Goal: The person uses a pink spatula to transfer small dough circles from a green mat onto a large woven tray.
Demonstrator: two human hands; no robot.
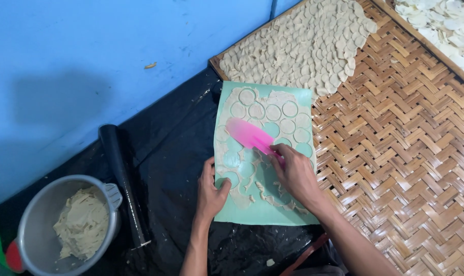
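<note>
A pale green sheet (pixel 272 212) lies on black plastic, covered with thin rolled dough (pixel 280 97) cut into round discs. My right hand (pixel 295 174) grips the handle of a pink spatula (pixel 248 134), whose blade rests flat on the dough near the sheet's middle. My left hand (pixel 211 191) presses on the sheet's left edge, thumb on the green surface beside a cut circle. Some circles near my hands show bare green where discs have been lifted out.
A woven bamboo tray (pixel 395 153) to the right holds several overlapping dough discs (pixel 303 46) at its far end. A metal pot (pixel 38 235) of dough sits at bottom left, beside a black rolling pin (pixel 122 179). A blue wall (pixel 89 61) stands behind.
</note>
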